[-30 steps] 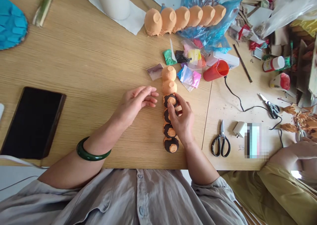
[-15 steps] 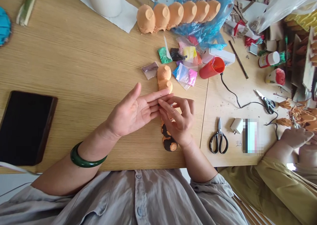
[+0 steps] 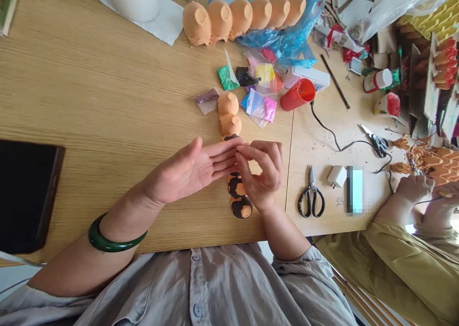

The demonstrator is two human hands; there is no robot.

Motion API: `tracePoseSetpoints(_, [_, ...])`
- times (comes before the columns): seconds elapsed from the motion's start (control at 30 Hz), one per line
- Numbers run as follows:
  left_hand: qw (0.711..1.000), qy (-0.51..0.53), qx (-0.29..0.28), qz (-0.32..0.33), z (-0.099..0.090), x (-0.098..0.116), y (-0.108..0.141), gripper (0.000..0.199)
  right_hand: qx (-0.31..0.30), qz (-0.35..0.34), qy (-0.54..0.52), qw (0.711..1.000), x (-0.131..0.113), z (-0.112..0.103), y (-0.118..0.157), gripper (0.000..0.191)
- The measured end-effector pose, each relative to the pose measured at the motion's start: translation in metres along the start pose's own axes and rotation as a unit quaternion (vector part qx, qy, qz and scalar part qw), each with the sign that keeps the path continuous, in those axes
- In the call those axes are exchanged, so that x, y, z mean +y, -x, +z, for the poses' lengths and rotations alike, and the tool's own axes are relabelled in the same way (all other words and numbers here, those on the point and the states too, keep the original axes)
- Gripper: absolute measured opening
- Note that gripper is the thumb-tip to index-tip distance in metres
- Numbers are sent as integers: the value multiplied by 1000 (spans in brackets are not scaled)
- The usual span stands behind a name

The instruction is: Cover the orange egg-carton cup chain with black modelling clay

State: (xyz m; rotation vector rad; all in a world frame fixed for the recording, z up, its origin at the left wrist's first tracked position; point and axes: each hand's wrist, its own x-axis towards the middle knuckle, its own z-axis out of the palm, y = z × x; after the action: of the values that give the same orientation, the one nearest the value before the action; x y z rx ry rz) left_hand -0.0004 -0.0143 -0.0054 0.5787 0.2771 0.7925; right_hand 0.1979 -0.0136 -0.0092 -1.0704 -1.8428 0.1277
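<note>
Left hand (image 3: 182,173) and right hand (image 3: 263,173) meet over the strip (image 3: 230,124).
The left is open, palm up; the right pinches at its fingertips, whether on something I cannot tell. The strip lies left of the red cup (image 3: 297,95).

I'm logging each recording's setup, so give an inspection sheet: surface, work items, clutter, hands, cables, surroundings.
Surface: wooden table, seam at right.
Work items: carton strip, two far cups plain orange, nearer visible ones partly black; another orange row beyond.
Clutter: coloured packets, red cup, scissors, dark device.
Hands: left hand open, palm showing; right hand appears to touch it; anything pinched is unclear.
Cables: black cord right of red cup, white cable at left edge.
Surroundings: another person's hand beside orange carton pieces.
</note>
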Motion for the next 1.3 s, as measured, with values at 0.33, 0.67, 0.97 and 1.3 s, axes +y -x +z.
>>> tracePoseSetpoints(0.33, [998, -22, -56, -17, -6, -2, 2, 70, -5, -79, 48, 996, 6, 2, 1, 27])
tracePoseSetpoints(0.67, [988, -33, 142, -39, 10, 3, -5, 33, -24, 152, -159, 975, 6, 3, 6, 14])
tracePoseSetpoints(0.97, [966, -106, 235, -6, 8, 1, -11, 39, -92, 170, -208, 959, 2, 2, 7, 17])
tracePoseSetpoints(1.3, [924, -242, 294, 17, 11, 7, -9, 39, -59, 100, -104, 988, 4, 1, 1, 12])
